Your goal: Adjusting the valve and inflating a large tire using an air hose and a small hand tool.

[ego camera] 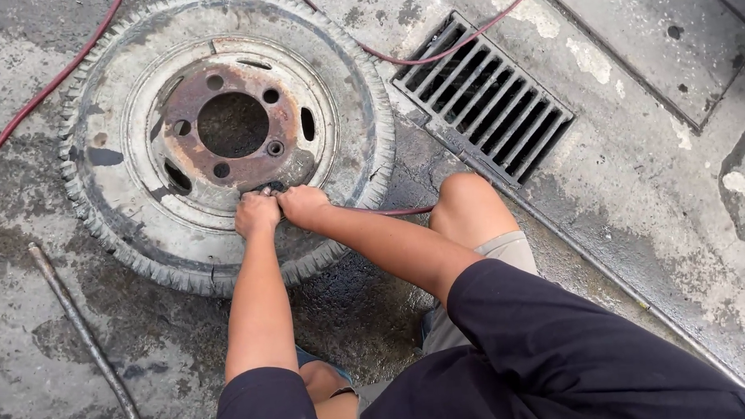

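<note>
Head view: drain grate (485,100) beside wheel (218,132).

A metal drain grate (485,100) is set into wet, stained concrete floor (640,189) at two o'clock. A long steel bar (85,339) lies at eight o'clock. At the far right, a raised concrete slab (650,38) runs toward the upper corner.

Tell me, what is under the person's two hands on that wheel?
Both the left hand and right hand press on the wheel rim's near edge, where a red hose leads in. Something small and dark peeks out; the fingers cover the rest.
</note>
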